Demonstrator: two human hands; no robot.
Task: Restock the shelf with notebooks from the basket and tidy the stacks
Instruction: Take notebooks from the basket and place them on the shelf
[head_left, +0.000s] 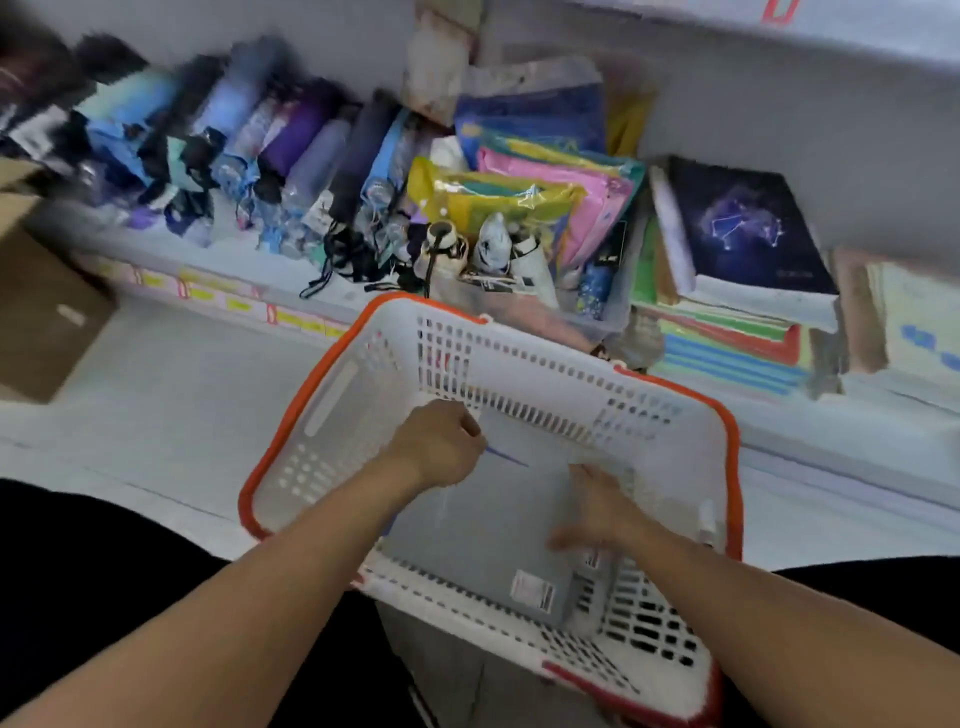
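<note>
A white basket with an orange rim (332, 384) sits in front of me, low and central. Inside lies a grey notebook (498, 530) with a barcode sticker near its bottom corner. My left hand (441, 441) is curled on the notebook's far left corner. My right hand (597, 509) is blurred and rests on the notebook's right side, fingers spread. On the shelf to the right, a dark starry notebook (743, 228) tops a stack of colourful notebooks (727, 343).
The shelf (218, 249) carries rolled umbrellas (291, 156) at left and bright plastic folders (530, 192) in the middle. A brown cardboard box (36, 306) stands on the pale floor at far left. More pale notebooks (914, 322) lie at far right.
</note>
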